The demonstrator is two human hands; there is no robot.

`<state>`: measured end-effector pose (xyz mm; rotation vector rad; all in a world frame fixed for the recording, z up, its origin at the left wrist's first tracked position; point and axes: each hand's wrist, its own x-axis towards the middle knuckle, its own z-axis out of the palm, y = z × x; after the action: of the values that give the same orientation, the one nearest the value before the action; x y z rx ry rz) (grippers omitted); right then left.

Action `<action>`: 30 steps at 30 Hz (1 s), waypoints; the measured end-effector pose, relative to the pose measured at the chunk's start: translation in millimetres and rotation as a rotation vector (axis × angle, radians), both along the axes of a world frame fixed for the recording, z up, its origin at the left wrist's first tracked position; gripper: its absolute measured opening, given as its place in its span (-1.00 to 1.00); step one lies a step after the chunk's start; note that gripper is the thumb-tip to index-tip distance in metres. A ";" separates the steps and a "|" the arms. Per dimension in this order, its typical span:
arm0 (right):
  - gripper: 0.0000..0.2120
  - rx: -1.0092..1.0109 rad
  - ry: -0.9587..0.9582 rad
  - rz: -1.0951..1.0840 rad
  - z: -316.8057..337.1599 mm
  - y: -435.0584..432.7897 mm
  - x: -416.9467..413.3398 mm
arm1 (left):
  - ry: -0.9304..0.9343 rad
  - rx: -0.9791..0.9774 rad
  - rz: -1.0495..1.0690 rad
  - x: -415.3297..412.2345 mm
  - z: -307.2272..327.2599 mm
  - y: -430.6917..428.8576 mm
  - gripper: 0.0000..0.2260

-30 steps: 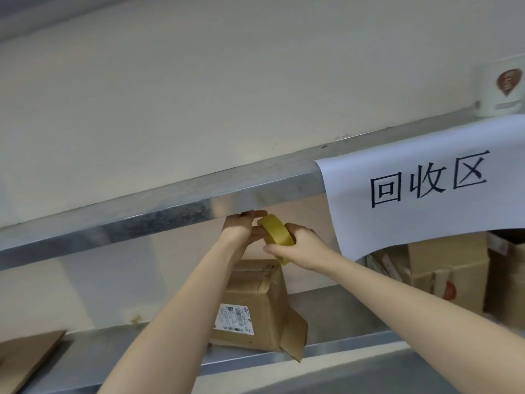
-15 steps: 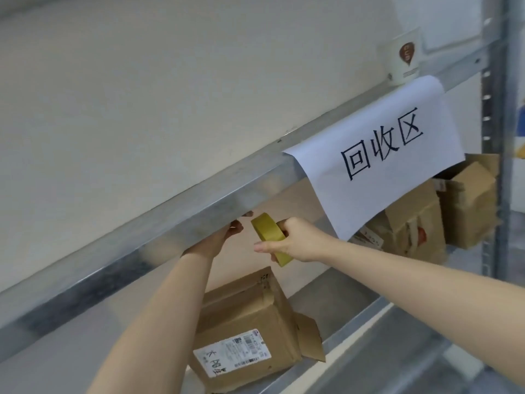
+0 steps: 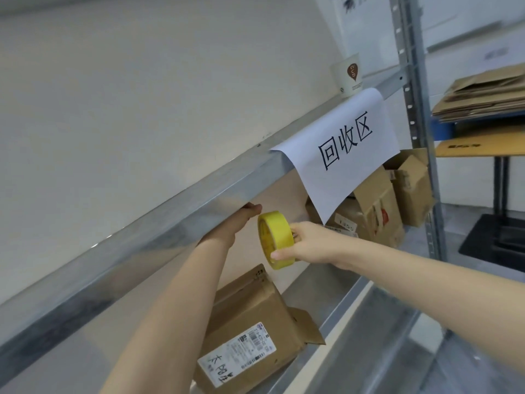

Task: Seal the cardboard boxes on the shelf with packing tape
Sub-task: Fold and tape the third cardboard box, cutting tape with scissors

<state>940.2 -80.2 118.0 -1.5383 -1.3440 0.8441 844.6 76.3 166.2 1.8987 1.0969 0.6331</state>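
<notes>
Right grip (image 3: 308, 243) — clenched on the yellow tape roll (image 3: 275, 240). The thumb lies on the roll's lower edge and the fingers go round its far side. The roll is held on edge with its open core facing left. It hangs in the air, just under the upper shelf beam (image 3: 142, 243) and above the cardboard box (image 3: 255, 314), touching neither.

Left grip (image 3: 235, 223) — raised to the underside of the beam, just left of the roll. One finger shows, pointing toward the roll. The rest is hidden behind the beam, so I cannot tell whether this grip is grasping anything.

The cardboard box lies on the lower shelf (image 3: 343, 300), and my left forearm crosses in front of its left part. A white shipping label (image 3: 238, 356) with a barcode and handwriting is on the side toward me. The end flap (image 3: 306, 327) on its right stands open, and the top seam looks creased.

Further right on the same shelf are a leaning box (image 3: 375, 214) and an end box (image 3: 412, 189). Both sit partly behind a white paper sign (image 3: 346, 155) with three handwritten characters, which hangs from the beam. A paper cup (image 3: 348, 75) stands on the upper shelf just above the sign, near the perforated upright (image 3: 412, 81). Beyond the upright, a stack of flattened cardboard (image 3: 488, 95) rests on a separate stand.
</notes>
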 end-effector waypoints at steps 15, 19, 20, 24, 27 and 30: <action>-0.75 -0.296 0.250 0.047 17.5 -41.9 -26.9 | -0.073 0.085 0.096 -24.2 -18.2 -12.1 -0.78; -0.59 -0.387 0.132 0.096 9.9 -46.6 -27.2 | -0.050 0.129 0.129 -31.4 -28.7 -7.0 -0.79; -0.57 -0.409 0.140 0.125 7.7 -48.3 -29.4 | -0.050 0.141 0.149 -33.3 -31.2 -4.6 -0.80; -0.57 -0.457 0.172 0.200 1.4 -49.7 -42.5 | -0.024 0.180 0.159 -36.3 -41.5 1.4 -0.80; -0.56 -0.494 0.180 0.215 -4.4 -50.0 -45.3 | 0.037 0.191 0.110 -33.2 -51.5 1.7 -0.81; -0.55 -0.518 0.204 0.228 -9.3 -50.2 -43.4 | 0.097 0.193 0.070 -32.3 -63.8 4.7 -0.81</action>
<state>896.8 -130.3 108.6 -1.6390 -1.2206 1.5430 812.3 80.9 102.4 2.0817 1.2050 0.7142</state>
